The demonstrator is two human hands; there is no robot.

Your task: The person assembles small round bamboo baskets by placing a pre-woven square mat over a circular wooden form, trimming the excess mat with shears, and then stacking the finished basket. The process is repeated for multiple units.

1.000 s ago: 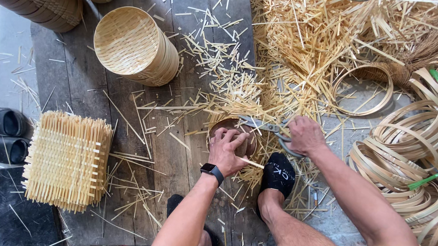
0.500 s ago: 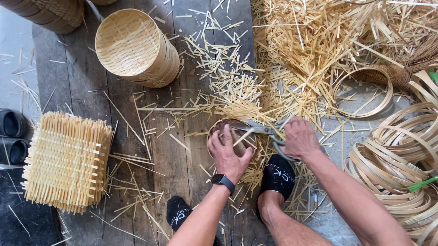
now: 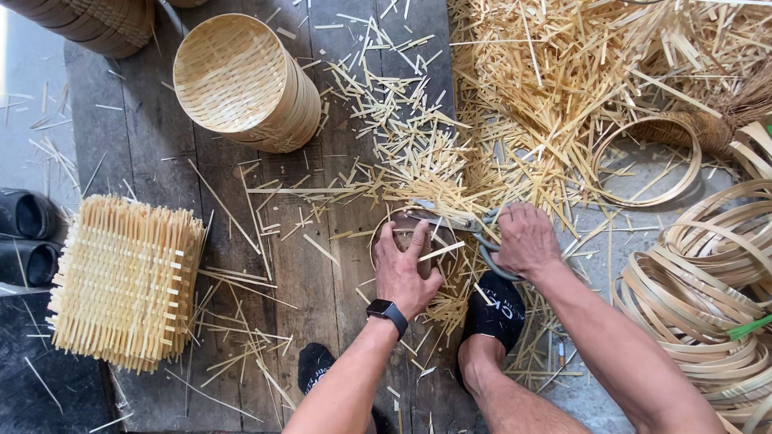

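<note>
head view: the left hand lies flat, fingers pressed down on a small round woven basket on the plank floor. the right hand grips scissors, blades at the basket's rim, amid bamboo strips.

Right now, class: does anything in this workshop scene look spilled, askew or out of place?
Yes. Cut bamboo strips lie strewn in all directions across the plank floor, thickest at the top right, unlike the squared stack of woven mats. One basket stack lies tipped on its side. Nothing looks broken.
</note>
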